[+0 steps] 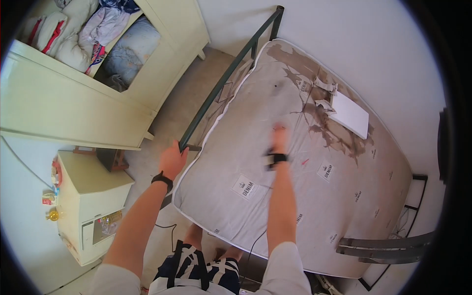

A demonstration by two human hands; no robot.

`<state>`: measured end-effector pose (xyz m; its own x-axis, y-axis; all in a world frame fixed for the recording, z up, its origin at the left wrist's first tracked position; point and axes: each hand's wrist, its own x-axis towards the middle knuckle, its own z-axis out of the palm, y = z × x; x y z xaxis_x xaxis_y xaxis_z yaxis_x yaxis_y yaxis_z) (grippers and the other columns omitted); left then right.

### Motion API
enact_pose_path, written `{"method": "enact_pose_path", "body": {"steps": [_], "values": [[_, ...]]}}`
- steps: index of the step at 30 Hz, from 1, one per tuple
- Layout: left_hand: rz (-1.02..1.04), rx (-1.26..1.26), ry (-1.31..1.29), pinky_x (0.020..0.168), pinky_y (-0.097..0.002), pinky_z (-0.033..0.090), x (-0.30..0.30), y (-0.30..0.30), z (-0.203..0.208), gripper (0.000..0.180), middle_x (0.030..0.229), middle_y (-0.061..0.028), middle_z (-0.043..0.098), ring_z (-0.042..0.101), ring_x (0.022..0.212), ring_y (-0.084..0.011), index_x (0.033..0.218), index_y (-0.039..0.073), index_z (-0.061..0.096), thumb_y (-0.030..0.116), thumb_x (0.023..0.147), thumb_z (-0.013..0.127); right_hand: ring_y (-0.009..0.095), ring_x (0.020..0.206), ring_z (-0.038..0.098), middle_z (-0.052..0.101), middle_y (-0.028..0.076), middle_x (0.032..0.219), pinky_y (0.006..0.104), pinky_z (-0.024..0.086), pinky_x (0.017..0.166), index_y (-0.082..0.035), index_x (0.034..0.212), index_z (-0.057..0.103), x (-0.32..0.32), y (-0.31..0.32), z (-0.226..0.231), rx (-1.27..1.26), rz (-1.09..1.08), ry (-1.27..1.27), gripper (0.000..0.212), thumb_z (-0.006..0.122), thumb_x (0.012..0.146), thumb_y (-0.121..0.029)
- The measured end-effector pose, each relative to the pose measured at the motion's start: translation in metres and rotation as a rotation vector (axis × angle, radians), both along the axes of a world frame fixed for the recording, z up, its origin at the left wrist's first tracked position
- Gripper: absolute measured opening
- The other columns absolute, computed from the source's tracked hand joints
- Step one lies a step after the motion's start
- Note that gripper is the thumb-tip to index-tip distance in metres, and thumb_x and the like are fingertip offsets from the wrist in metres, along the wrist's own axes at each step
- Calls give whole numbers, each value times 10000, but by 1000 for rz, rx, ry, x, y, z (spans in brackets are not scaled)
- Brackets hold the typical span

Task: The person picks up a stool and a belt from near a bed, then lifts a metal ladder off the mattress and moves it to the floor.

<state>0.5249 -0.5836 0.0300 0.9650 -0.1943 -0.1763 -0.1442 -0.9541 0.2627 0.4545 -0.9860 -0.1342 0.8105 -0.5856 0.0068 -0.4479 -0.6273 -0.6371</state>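
My left hand [173, 160] is closed around the lower end of a dark green metal bed rail [220, 83], which runs up along the mattress's left side. A large pale mattress [231, 147] with a white edge and printed labels lies at a slant before me. Its far right part has brown stains and torn, peeling fabric. Over the middle of the mattress, my right hand [279, 139] is blurred by motion. Its fingers cannot be made out, nor whether it touches the surface. A white flat box-like piece [350, 116] rests on the stained part.
At the upper left stands a cream wardrobe [73, 105] with bedding and clothes inside. Below it is a small cream cabinet [93, 174] with bottles. Dark curved slats [386, 247] lie at the mattress's lower right. A black cable [172, 228] trails by my legs.
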Motion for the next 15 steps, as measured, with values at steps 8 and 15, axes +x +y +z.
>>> {"method": "enact_pose_path", "body": {"steps": [8,15], "values": [[117,1,72,575,-498,477,8,26,20,304,720,-212,625,603,659,-412,944,30,455,313,901,555,37,519,369,373,-55,655,201,369,433,-128,1289,531,-24,217,28,1295,-52,64,366,510,926,-167],[45,5,-28,633,-503,484,2,12,-9,343,761,-221,631,606,712,-419,974,32,487,363,900,545,58,510,321,303,-61,643,221,317,447,-118,1054,495,-126,74,98,1463,-534,-193,177,465,973,-272]]}}
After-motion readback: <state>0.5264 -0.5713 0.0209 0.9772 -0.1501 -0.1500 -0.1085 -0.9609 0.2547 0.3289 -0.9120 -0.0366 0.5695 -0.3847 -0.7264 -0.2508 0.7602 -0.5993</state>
